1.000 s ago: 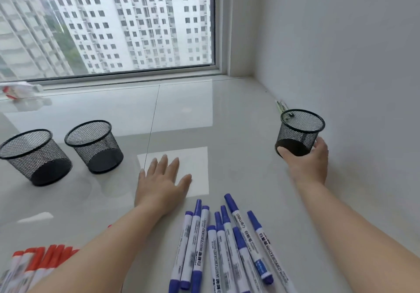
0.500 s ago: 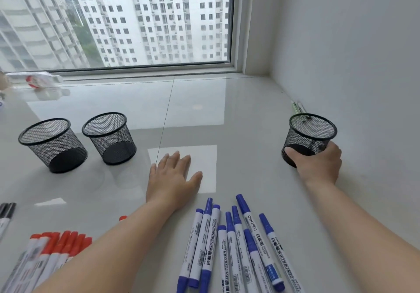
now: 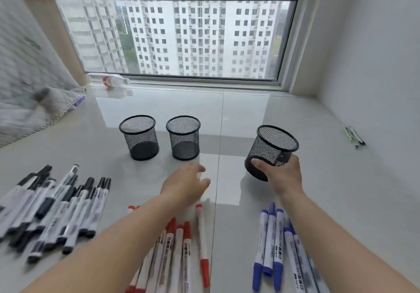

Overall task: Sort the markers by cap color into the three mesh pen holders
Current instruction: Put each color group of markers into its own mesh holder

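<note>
Black mesh formed the third pen holder (image 3: 271, 150), which the right hand (image 3: 283, 175) gripped near its base, thumb on the near wall, tilting it towards the window, apart to the right of the two other mesh pen holders (image 3: 162, 136) standing upright side by side on the glossy grey surface (image 3: 318, 201). Open with fingers relaxed, the left hand (image 3: 185, 184) hovered near the tips of the red-capped markers (image 3: 179, 249), with the black-capped markers (image 3: 56, 208) heaped to the left and the blue-capped markers (image 3: 275, 247) lying under the right forearm.
</note>
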